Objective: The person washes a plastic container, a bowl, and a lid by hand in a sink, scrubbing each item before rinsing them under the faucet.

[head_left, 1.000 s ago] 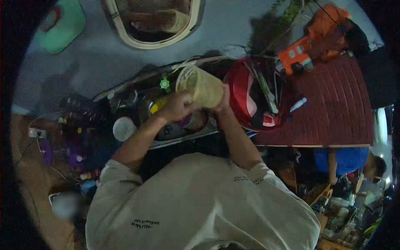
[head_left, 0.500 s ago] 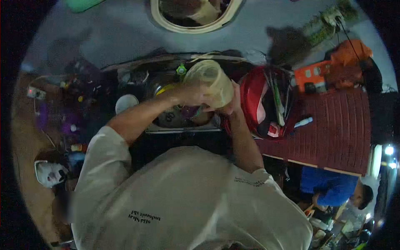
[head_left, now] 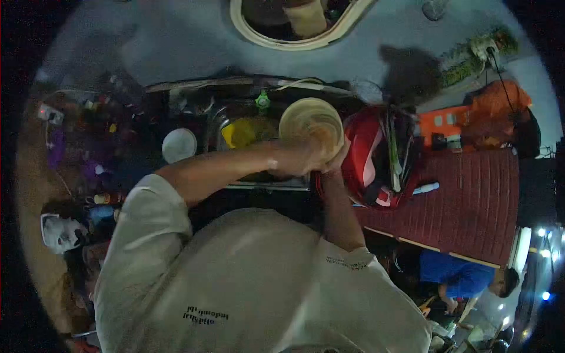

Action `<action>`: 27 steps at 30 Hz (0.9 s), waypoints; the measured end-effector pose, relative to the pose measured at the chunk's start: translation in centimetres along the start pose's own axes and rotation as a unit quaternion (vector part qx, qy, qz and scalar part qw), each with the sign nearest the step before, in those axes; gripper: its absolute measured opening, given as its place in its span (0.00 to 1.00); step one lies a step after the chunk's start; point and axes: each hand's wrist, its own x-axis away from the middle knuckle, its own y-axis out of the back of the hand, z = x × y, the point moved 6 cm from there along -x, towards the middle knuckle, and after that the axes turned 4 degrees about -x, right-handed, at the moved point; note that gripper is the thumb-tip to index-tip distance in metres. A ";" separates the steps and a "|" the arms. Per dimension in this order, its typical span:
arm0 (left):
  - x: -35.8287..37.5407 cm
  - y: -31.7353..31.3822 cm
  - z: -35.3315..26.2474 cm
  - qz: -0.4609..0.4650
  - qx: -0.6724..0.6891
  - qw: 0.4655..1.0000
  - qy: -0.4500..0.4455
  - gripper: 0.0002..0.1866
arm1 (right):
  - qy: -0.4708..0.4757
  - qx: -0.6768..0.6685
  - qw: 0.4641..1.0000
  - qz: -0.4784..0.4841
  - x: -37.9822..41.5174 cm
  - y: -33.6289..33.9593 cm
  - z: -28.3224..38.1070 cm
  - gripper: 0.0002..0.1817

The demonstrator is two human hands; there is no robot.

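Dim room, grey-blue wall [head_left: 176, 50] behind; from left, white round lid [head_left: 179, 146], yellow item [head_left: 238, 133] and green knob [head_left: 262, 100], all short of the pale tub [head_left: 311, 109]. Left hand [head_left: 300, 156] lies at the tub's near rim, fingers probably inside, open or closed I cannot tell; right hand [head_left: 338, 160] grips the tub's right side. Next come red bag [head_left: 360, 154], dark red table [head_left: 456, 203], person in blue [head_left: 459, 275].

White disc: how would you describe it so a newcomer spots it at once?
Find the mirror on the wall. Go down and left to just above the person's left arm. The white disc is there, round and pale, unlike the bright yellow thing to its right.
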 end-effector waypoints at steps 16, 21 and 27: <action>1.4 0.3 3.2 0.008 -0.026 0.983 0.183 0.20 | -0.001 0.072 0.994 -0.079 1.5 6.8 -1.4 0.39; -1.7 -3.3 4.7 0.060 -0.400 0.913 0.062 0.18 | 0.021 -0.022 0.996 -0.088 0.7 6.5 -1.8 0.38; -2.1 -2.8 5.7 0.007 -0.008 0.968 0.252 0.21 | 0.029 0.003 0.998 -0.059 0.4 6.1 -0.4 0.37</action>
